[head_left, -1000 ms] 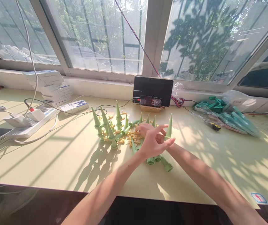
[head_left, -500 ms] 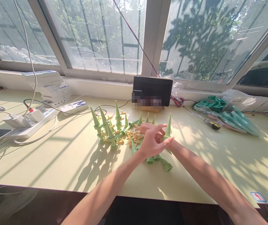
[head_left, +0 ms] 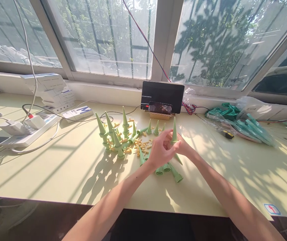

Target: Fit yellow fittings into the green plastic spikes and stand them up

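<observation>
My left hand (head_left: 159, 151) is closed around the base of a green cone spike (head_left: 174, 130) and holds it upright above the table. My right hand (head_left: 185, 148) sits just behind it, fingers pressed in at the cone's base, mostly hidden by the left hand. Below the hands several green cones (head_left: 168, 170) lie on their sides. Further left, more cones (head_left: 111, 133) stand upright among scattered small yellow pieces (head_left: 137, 145).
A phone on a stand (head_left: 160, 108) leans against a black box (head_left: 162, 93) at the window sill. A power strip with plugs (head_left: 24, 132) and white boxes (head_left: 50, 89) are at the left. Plastic bags of teal cones (head_left: 249, 129) lie at the right.
My right hand has drawn back from the pile of yellow pieces to the base of the held cone. The cone and my left hand have shifted slightly left and up.
</observation>
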A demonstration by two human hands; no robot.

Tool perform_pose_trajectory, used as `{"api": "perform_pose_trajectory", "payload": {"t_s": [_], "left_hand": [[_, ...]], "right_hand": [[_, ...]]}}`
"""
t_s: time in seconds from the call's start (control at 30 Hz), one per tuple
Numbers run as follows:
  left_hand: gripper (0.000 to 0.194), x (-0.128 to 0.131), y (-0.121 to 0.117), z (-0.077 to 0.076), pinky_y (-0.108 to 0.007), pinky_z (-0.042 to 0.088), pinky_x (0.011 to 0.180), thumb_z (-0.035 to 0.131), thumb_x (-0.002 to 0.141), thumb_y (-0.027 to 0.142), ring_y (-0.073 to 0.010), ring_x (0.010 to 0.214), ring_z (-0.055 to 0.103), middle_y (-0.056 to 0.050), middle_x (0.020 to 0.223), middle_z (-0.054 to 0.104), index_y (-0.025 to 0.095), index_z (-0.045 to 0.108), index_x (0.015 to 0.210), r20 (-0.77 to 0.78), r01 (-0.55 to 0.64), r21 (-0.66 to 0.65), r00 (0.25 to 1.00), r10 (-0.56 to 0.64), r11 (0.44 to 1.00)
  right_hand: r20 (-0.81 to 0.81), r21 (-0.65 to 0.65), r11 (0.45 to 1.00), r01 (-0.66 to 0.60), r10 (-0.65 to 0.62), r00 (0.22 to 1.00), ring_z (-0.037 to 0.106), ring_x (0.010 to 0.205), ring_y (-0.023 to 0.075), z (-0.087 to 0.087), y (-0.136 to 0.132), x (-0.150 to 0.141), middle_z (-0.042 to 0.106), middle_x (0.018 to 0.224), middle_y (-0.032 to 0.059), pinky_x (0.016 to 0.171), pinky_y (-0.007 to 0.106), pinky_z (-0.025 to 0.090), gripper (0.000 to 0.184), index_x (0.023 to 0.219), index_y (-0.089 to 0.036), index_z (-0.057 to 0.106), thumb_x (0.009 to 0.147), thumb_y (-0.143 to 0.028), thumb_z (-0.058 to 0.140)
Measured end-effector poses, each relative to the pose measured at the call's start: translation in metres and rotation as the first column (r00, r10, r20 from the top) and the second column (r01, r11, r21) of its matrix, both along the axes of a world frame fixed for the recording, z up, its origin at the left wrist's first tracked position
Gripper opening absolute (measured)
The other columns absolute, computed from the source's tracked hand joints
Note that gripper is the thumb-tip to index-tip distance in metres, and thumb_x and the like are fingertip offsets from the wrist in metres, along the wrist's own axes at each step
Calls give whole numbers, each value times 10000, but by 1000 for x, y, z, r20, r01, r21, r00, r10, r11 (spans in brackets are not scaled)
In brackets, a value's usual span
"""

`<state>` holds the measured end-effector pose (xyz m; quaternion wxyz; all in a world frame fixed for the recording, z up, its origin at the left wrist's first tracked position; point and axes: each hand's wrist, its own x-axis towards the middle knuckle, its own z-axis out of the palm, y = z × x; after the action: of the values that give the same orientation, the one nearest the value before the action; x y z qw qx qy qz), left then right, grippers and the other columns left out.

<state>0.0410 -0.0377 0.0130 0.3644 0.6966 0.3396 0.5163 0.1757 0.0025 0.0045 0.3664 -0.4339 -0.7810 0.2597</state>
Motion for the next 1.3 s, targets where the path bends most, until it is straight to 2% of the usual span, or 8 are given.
{"api": "perform_pose_trajectory", "payload": {"t_s": [0.07,0.17,0.27,0.33,0.53,0.73,1.07,1.3], "left_hand": [[420,-1,3,0,-188,350,423,607,835,402,-30,445,427,-15,871,577,206,542,1201,-26,-58,-26,998,58,998],[434,-4,11,-4,-200,410,460,616,825,412,-51,484,492,-43,923,608,189,561,1193,-61,-144,-76,988,140,987],[404,-9,20,-5,-215,473,534,640,805,433,-124,661,611,-80,964,646,171,616,1111,-62,-163,-135,986,156,977],[391,-14,25,-4,-219,478,535,664,783,451,-161,735,641,-99,979,661,165,640,1048,-32,-139,-196,990,135,971],[393,-31,38,3,-271,486,575,710,744,465,-116,561,601,-80,914,680,163,632,983,55,-13,-404,998,38,915],[385,-36,40,1,-248,418,504,728,724,462,-86,501,513,-24,786,651,186,612,965,62,51,-418,998,-27,907],[460,-35,41,-6,-330,491,735,793,655,404,-162,677,635,-66,817,676,144,673,1016,98,148,-431,988,-117,890],[417,-35,40,-5,-323,477,765,760,691,427,-155,706,619,-55,818,665,151,673,991,91,176,-446,984,-150,877]], "right_hand": [[-21,-9,1000,23,-23,999,506,659,129,-3,-3,10,551,801,3,597,256,445,75,823,-186,496,763,-180,451],[-130,-101,989,109,-122,984,470,510,87,-15,-6,23,564,912,21,492,250,418,146,988,-206,474,879,-282,414],[-154,-85,986,140,-152,976,473,467,85,-26,-10,27,581,836,8,468,243,415,188,1004,-212,482,932,-369,407],[-140,-22,987,157,-158,978,524,521,105,-28,-12,26,601,817,19,495,244,442,218,1015,-206,516,944,-383,411],[-198,117,962,245,-219,956,642,786,174,-22,-19,20,653,971,82,589,259,523,277,1024,-197,614,957,-393,430],[-219,178,946,272,-231,948,639,731,145,-17,-25,16,643,989,72,593,252,524,268,1033,-205,640,964,-373,443],[-224,177,945,273,-232,947,622,647,120,-18,-27,13,654,946,48,579,246,504,228,1053,-212,632,941,-353,492],[-235,143,952,272,-234,943,591,588,113,-17,-27,12,645,849,36,557,244,489,224,1045,-192,597,910,-350,515]]}}
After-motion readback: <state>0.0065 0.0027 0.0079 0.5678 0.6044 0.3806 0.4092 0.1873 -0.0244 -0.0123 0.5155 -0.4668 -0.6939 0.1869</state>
